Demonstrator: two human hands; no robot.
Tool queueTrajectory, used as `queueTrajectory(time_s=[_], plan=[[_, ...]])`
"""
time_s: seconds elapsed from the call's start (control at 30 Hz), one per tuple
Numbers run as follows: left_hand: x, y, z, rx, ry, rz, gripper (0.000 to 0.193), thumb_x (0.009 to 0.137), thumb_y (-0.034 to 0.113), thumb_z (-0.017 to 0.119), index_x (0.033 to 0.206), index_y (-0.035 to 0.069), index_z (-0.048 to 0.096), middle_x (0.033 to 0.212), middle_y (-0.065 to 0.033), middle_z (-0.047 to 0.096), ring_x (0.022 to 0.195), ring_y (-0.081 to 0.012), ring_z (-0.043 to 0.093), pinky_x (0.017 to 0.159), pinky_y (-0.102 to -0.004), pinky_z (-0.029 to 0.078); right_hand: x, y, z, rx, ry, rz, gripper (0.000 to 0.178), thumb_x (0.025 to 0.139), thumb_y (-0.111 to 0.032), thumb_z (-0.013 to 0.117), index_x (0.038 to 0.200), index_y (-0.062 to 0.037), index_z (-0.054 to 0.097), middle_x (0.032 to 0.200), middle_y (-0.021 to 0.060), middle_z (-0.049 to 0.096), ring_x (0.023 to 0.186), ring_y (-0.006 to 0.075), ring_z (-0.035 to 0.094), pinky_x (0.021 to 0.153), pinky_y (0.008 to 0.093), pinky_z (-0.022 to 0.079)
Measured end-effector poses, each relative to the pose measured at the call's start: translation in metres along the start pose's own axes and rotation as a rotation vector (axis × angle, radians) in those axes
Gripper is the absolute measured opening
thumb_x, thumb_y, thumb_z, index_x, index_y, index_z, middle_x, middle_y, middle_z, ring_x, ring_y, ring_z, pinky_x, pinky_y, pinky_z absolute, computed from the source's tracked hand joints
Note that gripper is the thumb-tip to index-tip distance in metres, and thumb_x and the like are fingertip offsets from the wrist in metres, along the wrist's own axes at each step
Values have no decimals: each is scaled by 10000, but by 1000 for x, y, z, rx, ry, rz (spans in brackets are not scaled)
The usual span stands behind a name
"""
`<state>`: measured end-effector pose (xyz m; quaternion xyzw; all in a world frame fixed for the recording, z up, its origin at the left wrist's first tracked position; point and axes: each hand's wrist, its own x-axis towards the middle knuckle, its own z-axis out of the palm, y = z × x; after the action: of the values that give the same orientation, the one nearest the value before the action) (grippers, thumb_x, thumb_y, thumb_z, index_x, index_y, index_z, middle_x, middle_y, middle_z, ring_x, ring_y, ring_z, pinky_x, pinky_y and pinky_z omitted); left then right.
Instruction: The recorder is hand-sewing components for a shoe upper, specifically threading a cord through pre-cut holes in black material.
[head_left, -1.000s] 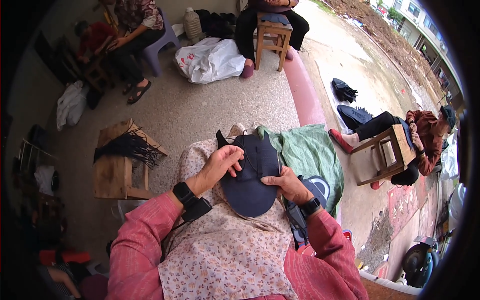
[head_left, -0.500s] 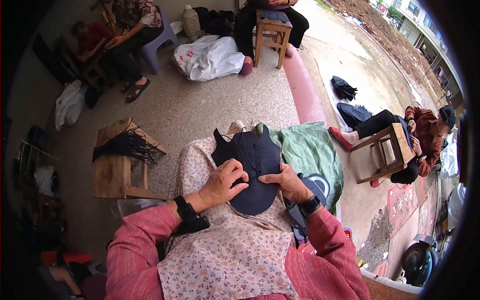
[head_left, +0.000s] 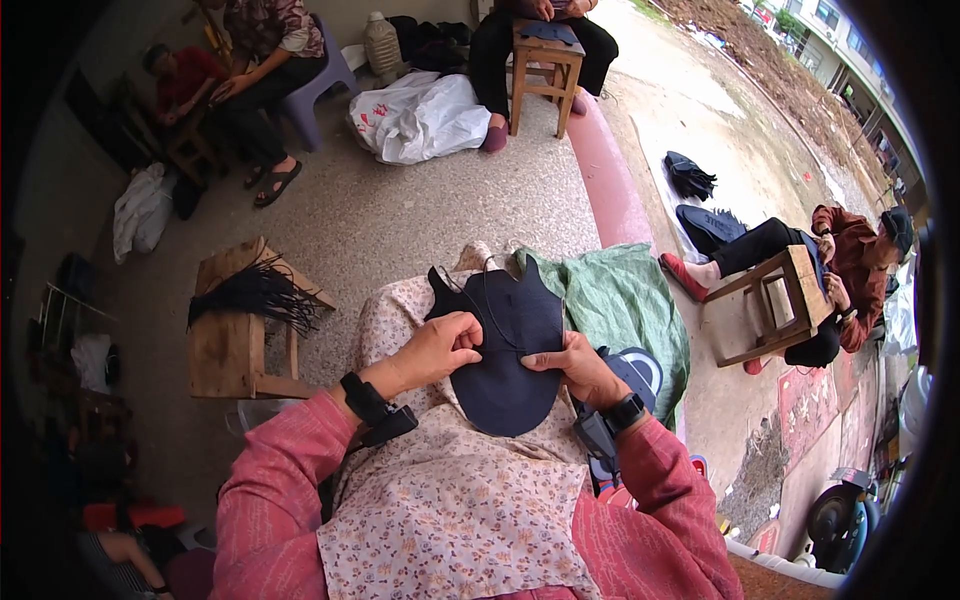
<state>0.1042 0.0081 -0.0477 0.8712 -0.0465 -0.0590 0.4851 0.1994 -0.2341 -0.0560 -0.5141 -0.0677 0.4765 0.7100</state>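
- The dark fabric piece [head_left: 505, 402] lies on the floral apron [head_left: 450, 505] over the person's lap, between both hands, its rounded end near.
- A thin dark cord [head_left: 487, 305] loops loosely over its far half; it could snag or knot if a finger catches that slack.
- The piece might skew or pucker if the left side is pulled harder than the right is steadied.
- The right hand [head_left: 580, 370] grasps the right edge, thumb flat on top and pointing left (the fingers beneath are hidden).
- The left hand [head_left: 448, 345] bends over the left edge, thumb and forefinger drawn together; whether they pinch anything cannot be told.
- Both forearms angle inward from the near side.
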Motion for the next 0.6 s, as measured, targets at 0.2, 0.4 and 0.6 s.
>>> queueTrajectory(time_s=[0.2,0.4,0.6], plan=[[-6,-3,8,-312,119,-105,373,807,101,785,1088,23,552,880,5,533,703,-57,526,616,-210,463,-6,3,-14,14,34,135,190,864,-100,739,1006,19,692,904,57,720,746,119,674,680,236,545],[27,16,15,-423,139,-269,429,839,210,783,1139,-26,588,634,82,530,546,-11,461,494,-184,381,-8,-2,-5,-348,17,-12,189,887,-238,739,975,-72,722,798,-55,676,617,15,550,511,179,392],[43,24,10,-259,239,-108,266,969,280,620,986,24,692,854,15,630,791,-44,549,709,-217,449,-4,-5,-5,-471,-7,-34,177,885,-240,741,964,-83,719,781,-80,652,610,9,513,523,184,380]])
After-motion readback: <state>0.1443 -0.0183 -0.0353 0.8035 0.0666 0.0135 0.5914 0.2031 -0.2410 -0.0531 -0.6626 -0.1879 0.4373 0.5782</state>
